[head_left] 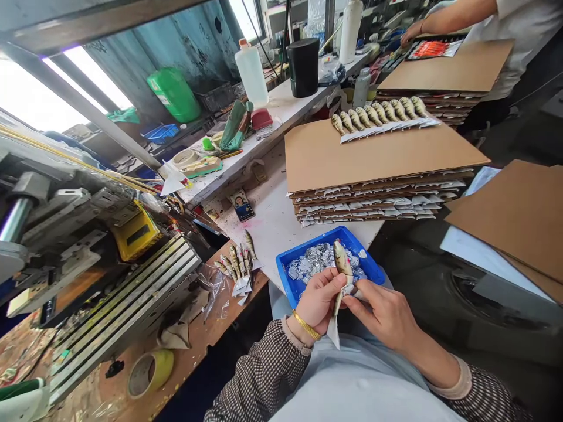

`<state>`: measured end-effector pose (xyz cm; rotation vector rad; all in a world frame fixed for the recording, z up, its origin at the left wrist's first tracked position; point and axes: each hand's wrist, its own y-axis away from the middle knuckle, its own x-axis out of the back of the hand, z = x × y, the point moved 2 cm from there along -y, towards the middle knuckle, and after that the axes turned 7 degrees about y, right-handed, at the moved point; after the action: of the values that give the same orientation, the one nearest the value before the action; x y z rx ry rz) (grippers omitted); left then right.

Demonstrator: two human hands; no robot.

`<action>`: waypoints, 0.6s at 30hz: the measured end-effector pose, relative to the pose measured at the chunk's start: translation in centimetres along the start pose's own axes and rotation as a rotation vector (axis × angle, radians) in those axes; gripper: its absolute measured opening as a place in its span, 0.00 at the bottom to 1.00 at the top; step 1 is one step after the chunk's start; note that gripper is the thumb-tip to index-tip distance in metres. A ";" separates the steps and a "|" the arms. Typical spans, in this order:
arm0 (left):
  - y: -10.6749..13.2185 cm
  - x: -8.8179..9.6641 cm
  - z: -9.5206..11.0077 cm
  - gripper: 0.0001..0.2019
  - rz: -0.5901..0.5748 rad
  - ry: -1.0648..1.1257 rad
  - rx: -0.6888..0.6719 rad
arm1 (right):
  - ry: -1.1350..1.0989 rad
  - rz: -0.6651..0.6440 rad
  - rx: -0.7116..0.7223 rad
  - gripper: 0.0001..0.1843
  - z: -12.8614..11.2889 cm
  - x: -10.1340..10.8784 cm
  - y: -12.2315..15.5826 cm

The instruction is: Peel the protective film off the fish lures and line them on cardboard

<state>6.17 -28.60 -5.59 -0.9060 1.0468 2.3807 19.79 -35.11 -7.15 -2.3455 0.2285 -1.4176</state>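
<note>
My left hand, with a gold bangle on the wrist, is closed around a small painted fish lure that points up over a blue tray. My right hand pinches the lure's lower part, where a strip of white paper hangs down. The blue tray holds silvery foil scraps. A small bunch of similar fish lures lies on white paper to the left, at the bench edge.
A stack of cardboard sheets carries a row of fish lures. More cardboard lies to the right. A machine with metal rails, a tape roll, bottles and a black cylinder stand around. Another person's arm works at the back right.
</note>
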 end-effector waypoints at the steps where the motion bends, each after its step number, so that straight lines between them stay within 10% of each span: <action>1: 0.0 0.0 -0.2 0.23 0.004 0.010 -0.011 | 0.010 0.010 0.004 0.22 -0.1 0.0 0.0; 18: -0.5 0.0 -1.8 0.17 -0.051 0.103 -0.259 | -0.259 -0.284 -0.410 0.24 0.1 0.4 0.7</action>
<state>7.20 -29.68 -6.74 -1.1412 0.7514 2.4872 20.14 -35.87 -7.15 -2.9693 0.1238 -1.2583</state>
